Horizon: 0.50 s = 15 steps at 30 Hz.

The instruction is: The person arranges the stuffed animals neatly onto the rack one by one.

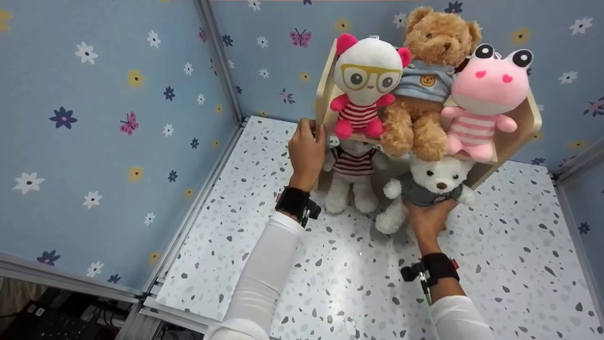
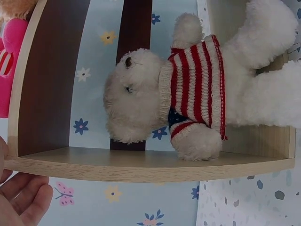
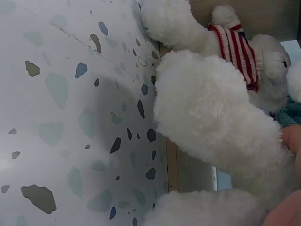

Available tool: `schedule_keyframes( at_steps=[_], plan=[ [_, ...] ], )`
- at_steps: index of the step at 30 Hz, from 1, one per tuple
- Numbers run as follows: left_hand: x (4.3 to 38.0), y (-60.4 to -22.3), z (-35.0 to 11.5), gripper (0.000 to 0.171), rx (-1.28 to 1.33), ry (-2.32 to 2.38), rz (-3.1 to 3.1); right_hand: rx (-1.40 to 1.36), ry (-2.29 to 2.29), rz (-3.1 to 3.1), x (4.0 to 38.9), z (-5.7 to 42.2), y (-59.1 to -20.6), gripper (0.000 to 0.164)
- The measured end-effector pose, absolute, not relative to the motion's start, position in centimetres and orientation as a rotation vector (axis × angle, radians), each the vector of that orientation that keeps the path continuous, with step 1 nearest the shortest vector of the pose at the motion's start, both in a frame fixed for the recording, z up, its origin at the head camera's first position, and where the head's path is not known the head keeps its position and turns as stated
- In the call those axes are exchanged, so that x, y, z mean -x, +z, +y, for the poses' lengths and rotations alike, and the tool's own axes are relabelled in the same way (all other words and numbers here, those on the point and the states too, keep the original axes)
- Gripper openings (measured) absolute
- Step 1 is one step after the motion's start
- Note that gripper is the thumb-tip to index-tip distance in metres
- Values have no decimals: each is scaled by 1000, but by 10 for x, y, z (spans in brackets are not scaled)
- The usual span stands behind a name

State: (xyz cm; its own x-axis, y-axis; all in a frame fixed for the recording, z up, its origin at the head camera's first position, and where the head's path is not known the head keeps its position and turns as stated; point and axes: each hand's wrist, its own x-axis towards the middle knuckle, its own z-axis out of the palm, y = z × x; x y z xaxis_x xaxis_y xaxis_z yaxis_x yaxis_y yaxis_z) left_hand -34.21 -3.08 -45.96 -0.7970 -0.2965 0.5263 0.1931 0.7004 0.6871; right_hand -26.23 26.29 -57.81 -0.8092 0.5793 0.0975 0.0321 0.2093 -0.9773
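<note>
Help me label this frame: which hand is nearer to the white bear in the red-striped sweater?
Left. The left hand grips the shelf's side panel right beside the striped-sweater bear. The right hand holds the grey-sweater bear, farther off.

Blue walls [image 1: 94, 118] printed with flowers and butterflies filled the left and top of the frame, meeting at a grey metal corner post [image 1: 222, 61]. A white speckled worktop [image 1: 330, 264] spread below, brightly lit. Dark clutter [image 1: 52, 321] sat at lower left.

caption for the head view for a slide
Left hand grips the wooden shelf edge while right hand holds a white teddy bear.
</note>
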Motion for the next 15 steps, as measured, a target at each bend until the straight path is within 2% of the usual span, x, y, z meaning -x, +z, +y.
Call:
schedule_keyframes(
  at_steps=[5, 9, 13, 15],
  plan=[
    [343, -460, -30, 25, -87, -1014, -2285, 652, 1566, -2144, 271, 264, -579, 130],
    [341, -462, -29, 25, -70, -1009, -2287, 603, 1644, -2117, 276, 264, -585, 128],
    [340, -462, -29, 24, -71, -999, -2285, 590, 1612, -2147, 283, 263, -588, 123],
    [340, -461, -28, 24, -72, -1001, -2282, 572, 1745, -2066, 287, 262, -587, 117]
  ],
)
